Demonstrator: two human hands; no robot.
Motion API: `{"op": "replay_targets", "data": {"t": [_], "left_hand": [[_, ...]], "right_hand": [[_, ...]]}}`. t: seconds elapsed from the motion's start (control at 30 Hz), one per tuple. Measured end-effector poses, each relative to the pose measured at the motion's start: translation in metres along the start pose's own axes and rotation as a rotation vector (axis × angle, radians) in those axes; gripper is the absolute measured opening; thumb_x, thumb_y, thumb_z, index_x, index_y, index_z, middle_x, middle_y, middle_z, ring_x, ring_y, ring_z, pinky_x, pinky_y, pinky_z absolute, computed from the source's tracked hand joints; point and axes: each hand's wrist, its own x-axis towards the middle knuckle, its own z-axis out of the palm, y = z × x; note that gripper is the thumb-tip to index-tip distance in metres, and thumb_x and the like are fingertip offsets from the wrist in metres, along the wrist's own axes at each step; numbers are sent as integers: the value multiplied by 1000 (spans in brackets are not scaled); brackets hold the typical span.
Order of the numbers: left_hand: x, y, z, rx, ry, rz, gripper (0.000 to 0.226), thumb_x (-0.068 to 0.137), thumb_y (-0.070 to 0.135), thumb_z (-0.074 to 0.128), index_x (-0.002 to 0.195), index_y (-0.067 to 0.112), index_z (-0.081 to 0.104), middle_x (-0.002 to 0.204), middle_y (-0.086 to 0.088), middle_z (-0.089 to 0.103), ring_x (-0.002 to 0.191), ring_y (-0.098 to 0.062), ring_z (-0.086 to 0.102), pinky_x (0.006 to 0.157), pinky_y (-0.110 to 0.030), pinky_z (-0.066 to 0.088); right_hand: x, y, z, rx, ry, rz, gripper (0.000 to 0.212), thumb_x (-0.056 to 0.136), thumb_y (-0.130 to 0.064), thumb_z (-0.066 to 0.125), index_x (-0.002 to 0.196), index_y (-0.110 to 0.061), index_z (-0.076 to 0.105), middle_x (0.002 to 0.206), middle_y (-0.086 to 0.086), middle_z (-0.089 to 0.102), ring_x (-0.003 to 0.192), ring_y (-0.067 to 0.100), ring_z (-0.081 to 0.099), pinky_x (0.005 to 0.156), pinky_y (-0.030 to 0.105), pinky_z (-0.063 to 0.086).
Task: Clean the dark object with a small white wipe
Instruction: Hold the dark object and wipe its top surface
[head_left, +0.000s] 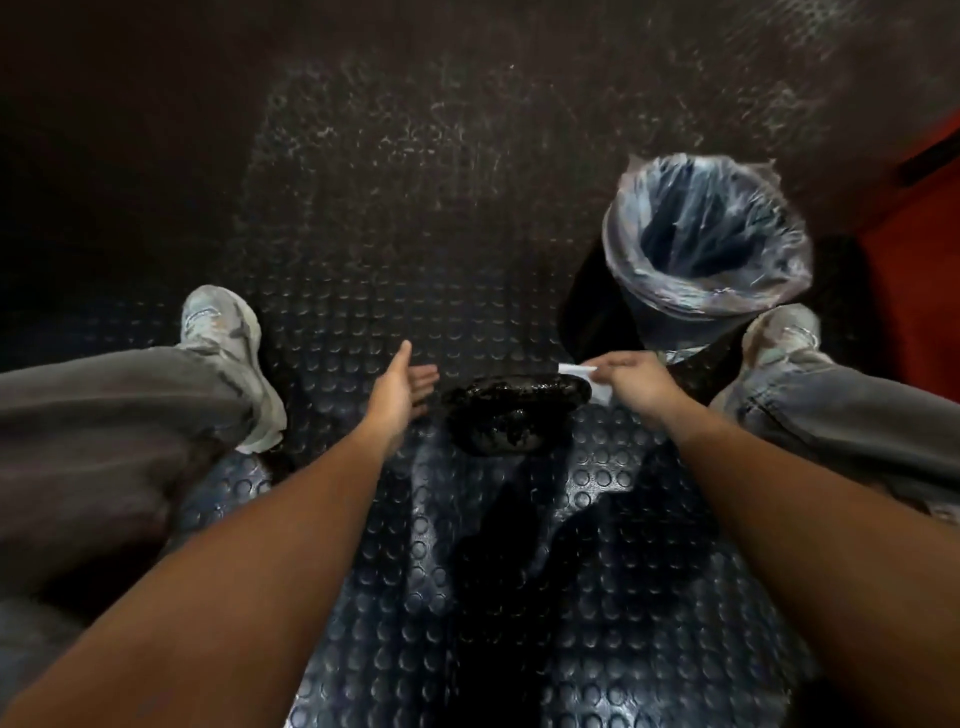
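I am looking down past two bare forearms reaching out over a studded rubber floor (363, 597), and I am taking the dark object (511, 413) as my landmark. It is lying on that floor between the two hands, a glossy black lump with a rough, wet-looking surface; I cannot tell what it is.

Just left of the dark object, the left hand (397, 387) is hovering with its palm turned inward toward the lump, fingers straight and loosely spread, gripping nothing. Its fingertips are sitting near the object's left edge, and I cannot tell whether they are touching it.

At the object's upper right end, the right hand (631, 382) is pinching a small white wipe (587, 376) between thumb and fingers. The wipe is sticking out toward the lump and appears to be meeting its right tip, though the contact itself is too small for me to confirm.

Flanking the object further out, a pale shoe (228, 343) is resting to its left below a grey trouser leg (114, 405), and the other shoe (779, 338) is resting to its right.

Beyond the object and to its right, a bin (706, 239) lined with a crinkled translucent bag is standing upright, just behind the right hand.
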Motion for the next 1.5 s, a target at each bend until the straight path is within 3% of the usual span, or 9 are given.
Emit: {"op": "replay_targets", "data": {"t": [0.23, 0.5, 0.73, 0.8, 0.93, 1.13, 1.27, 1.4, 1.5], "left_hand": [[9, -27, 18, -218, -39, -85, 80, 100, 69, 17, 105, 7, 68, 115, -14, 68, 112, -26, 61, 105, -43, 43], [14, -35, 31, -295, 14, -85, 84, 96, 74, 26, 124, 1, 59, 126, -17, 66, 118, -29, 63, 107, -49, 48], [9, -33, 33, -317, -7, -82, 83, 95, 75, 26, 116, 4, 63, 123, -16, 68, 118, -28, 63, 110, -48, 45], [9, -34, 33, -315, -1, -84, 86, 95, 76, 27, 125, 3, 60, 125, -16, 68, 119, -28, 63, 110, -48, 45], [8, -34, 34, -312, -3, -76, 86, 95, 76, 25, 124, 3, 60, 124, -15, 68, 119, -27, 62, 110, -46, 45], [14, -39, 32, -324, 5, -93, 96, 88, 83, 26, 125, 3, 64, 122, -13, 71, 117, -26, 64, 110, -46, 45], [14, -41, 32, -326, -21, -81, 98, 89, 83, 23, 125, 2, 64, 122, -13, 71, 118, -25, 64, 110, -45, 44], [15, -43, 31, -331, -36, -74, 98, 89, 83, 22, 123, 1, 65, 120, -14, 72, 119, -25, 64, 112, -45, 43], [16, -43, 31, -339, -32, -85, 99, 88, 84, 23, 122, 2, 66, 120, -13, 72, 119, -26, 64, 112, -44, 43]], "right_hand": [[15, -3, 17, 124, -227, 151, 30, 83, 8, 50, 72, -2, 75, 70, 14, 69, 60, 21, 62, 50, 25, 50], [17, 8, 0, -22, -282, 72, 39, 96, 2, 47, 82, -12, 79, 89, 21, 75, 78, 25, 67, 70, 31, 51], [14, -24, 3, -139, -400, 42, 36, 98, 9, 38, 91, -1, 71, 52, -4, 66, 35, -1, 51, 34, 11, 33], [13, -17, -7, -46, -416, 38, 29, 98, 8, 45, 95, 1, 72, 66, 2, 73, 52, 2, 64, 47, 10, 45], [21, 5, -3, 85, -377, 99, 24, 96, 5, 51, 97, 0, 74, 98, 17, 76, 98, 29, 71, 89, 35, 56], [23, -20, 9, -86, -444, 124, 22, 90, 0, 52, 85, -5, 73, 83, 18, 71, 67, 21, 65, 52, 25, 45], [34, -10, -13, -229, -481, 42, 16, 94, -30, 63, 98, -25, 78, 105, 12, 76, 87, 29, 54, 69, 40, 39], [25, 4, -11, -41, -468, 129, 22, 101, -25, 59, 104, -12, 77, 106, 8, 77, 105, 25, 69, 95, 43, 54], [24, -4, -2, -1, -510, 188, 21, 101, -5, 54, 98, 3, 73, 92, 18, 74, 75, 20, 74, 64, 30, 61]]}}
